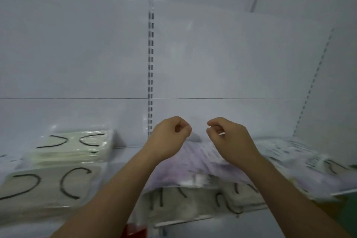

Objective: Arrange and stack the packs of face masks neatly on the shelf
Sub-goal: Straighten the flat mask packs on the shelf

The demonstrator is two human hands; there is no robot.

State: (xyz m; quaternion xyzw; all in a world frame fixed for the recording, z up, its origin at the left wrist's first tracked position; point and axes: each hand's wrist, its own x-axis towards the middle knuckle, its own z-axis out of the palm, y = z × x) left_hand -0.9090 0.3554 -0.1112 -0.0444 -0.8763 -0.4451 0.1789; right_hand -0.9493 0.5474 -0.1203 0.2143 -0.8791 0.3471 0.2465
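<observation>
My left hand [170, 137] and my right hand [228, 139] are raised side by side over the middle of the shelf, fingers curled with thumb against forefinger. Each seems to pinch the clear top edge of a lavender mask pack [195, 164], which hangs blurred beneath them. Under it lies a pack of pale masks with black ear loops [195, 201]. To the left, two stacks of cream masks with black loops sit one behind the other: the back stack [77, 147] and the front stack [48, 185]. More packs [301, 156] lie loosely at the right.
The white shelf back panel [231, 63] rises behind the packs, with a slotted upright [150, 63] in the middle and another [316, 75] at the right. Something red [135, 230] shows below the shelf's front edge. A green object [345, 212] sits at the lower right.
</observation>
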